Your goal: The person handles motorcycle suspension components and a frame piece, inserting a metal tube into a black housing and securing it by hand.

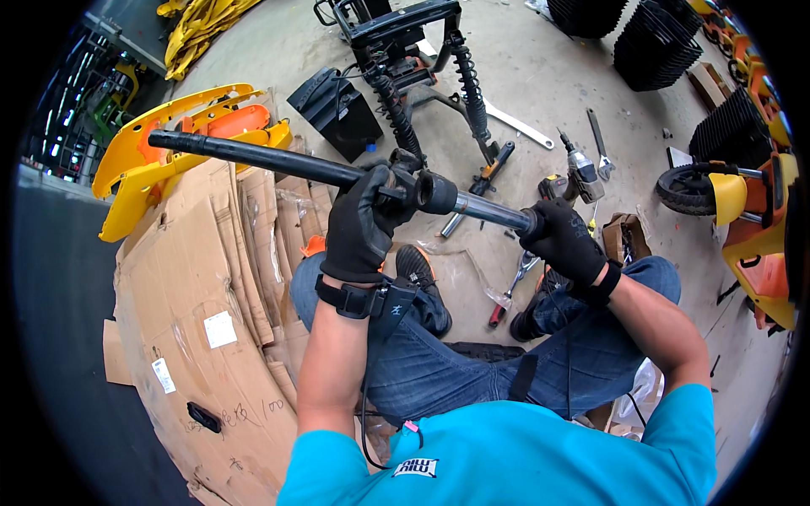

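Note:
Across my lap, in the air, lies a long fork tube (261,158), black on its left length with a bare chrome stretch on the right. Black-gloved, my left hand (359,223) wraps round it beside a dark clamp with a ring-shaped collar. My right hand (564,240), also gloved, is closed round the dark end of the chrome stretch. The tube slants slightly down to the right. Its far left end sticks out free over the cardboard. What sits inside my right fist is hidden.
Flattened cardboard (190,312) is stacked at my left, beside yellow body panels (135,160). Ahead stands a black frame (405,34) with two springs, and a black box (336,114). A cordless power tool (580,173), adjustable wrench (599,145) and ratchet (512,291) lie on the floor.

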{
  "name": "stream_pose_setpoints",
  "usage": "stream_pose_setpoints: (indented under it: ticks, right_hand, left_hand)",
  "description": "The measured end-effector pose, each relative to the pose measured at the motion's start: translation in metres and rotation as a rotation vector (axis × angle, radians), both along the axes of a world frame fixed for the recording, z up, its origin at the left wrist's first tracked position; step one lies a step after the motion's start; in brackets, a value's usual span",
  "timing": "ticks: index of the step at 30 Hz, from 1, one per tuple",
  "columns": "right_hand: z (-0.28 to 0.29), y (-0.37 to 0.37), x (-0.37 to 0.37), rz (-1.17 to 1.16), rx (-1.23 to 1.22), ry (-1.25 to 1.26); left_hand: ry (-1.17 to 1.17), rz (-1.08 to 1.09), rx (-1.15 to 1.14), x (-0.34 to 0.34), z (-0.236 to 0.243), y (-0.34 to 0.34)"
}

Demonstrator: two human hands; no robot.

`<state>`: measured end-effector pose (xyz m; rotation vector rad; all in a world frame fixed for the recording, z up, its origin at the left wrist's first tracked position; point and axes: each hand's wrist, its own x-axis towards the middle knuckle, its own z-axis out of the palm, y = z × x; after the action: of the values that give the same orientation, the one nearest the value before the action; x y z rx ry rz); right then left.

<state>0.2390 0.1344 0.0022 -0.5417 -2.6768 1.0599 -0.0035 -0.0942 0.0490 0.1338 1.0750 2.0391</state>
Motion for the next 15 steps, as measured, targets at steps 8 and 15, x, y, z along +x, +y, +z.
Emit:
stream_pose_setpoints:
  ticks: [8,15]
  right_hand:
    - [0.007,-0.005,-0.004,-0.056,-0.014,0.077]
    - [0.000,0.004,-0.010,0.061,-0.119,-0.093]
  left_hand:
    - [0.002,0.046,-0.057,0.006,0.006,0.003]
    - [0.027,0.064,-0.057,0.000,0.006,-0.001]
